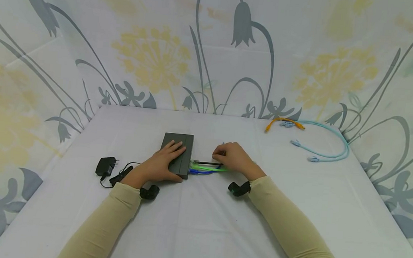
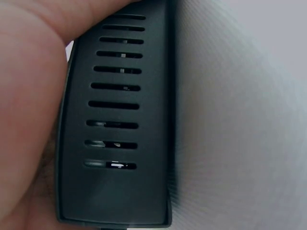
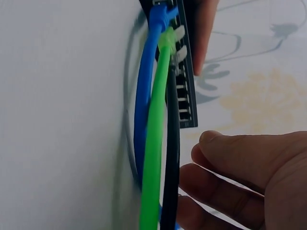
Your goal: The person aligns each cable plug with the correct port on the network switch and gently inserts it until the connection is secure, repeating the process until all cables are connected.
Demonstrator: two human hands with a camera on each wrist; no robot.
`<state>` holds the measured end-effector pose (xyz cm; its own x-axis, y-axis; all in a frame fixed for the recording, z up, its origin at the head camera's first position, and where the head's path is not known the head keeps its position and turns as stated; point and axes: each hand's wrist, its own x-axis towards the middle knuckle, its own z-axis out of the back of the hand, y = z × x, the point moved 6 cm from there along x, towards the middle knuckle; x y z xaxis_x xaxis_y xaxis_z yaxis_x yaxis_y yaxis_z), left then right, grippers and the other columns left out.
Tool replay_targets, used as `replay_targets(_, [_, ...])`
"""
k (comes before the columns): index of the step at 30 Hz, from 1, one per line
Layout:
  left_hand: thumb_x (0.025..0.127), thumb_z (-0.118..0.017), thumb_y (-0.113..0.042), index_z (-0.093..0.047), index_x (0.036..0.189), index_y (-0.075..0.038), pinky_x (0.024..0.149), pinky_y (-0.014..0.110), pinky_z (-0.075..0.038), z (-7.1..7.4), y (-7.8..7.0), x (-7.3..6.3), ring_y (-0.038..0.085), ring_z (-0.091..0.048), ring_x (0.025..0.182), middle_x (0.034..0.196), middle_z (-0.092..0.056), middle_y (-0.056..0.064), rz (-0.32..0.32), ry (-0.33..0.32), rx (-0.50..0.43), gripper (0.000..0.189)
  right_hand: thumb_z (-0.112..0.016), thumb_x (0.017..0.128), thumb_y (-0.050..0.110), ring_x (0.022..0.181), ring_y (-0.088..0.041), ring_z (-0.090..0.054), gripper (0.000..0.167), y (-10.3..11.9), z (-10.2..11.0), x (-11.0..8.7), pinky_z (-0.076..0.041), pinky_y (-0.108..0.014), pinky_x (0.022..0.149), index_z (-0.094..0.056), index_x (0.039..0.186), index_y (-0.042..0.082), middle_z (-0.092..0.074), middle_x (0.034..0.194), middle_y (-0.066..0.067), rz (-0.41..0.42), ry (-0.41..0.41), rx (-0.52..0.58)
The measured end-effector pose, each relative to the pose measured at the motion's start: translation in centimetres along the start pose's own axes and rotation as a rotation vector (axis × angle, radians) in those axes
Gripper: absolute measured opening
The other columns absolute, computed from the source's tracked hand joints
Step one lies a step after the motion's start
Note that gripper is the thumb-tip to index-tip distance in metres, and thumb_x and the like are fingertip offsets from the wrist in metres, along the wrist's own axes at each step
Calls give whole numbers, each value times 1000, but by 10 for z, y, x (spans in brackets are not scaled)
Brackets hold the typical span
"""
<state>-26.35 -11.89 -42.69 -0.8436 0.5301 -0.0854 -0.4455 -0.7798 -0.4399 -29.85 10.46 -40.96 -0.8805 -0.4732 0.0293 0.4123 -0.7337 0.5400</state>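
My left hand [image 1: 159,163] rests on the dark network switch [image 1: 186,157], fingers spread across its top and thumb at its near edge. In the left wrist view, the slotted side [image 2: 115,110] of the switch faces the camera beside that hand. Blue [image 3: 146,91], green [image 3: 157,120] and black [image 3: 171,120] network cables run from the port row in the right wrist view, with other ports bare. Beside the black cable is my right hand [image 1: 236,159], fingers loosely bent. Its fingertips [image 3: 189,177] are close to that cable; no grip on it shows. The cables' far ends are largely hidden.
A black power adapter [image 1: 105,166] with its cord lies left of the switch. At the far right of the white-covered table are a short orange cable [image 1: 286,120] and light-blue cables [image 1: 343,150]. A flower-patterned cloth [image 1: 218,66] hangs behind.
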Motion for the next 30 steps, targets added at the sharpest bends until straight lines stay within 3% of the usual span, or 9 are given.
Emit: replay_targets(30, [76,-80,-46,-21,156,-16,116,60,-20,3,-1,-1,34,2,152,165,-10,5,-24,24,-13,104,-63,94,25,84,-20,-64,19,-48,61,4,-51,-38,75,-75,99,12,-74,96,-4,-73,-47,-129])
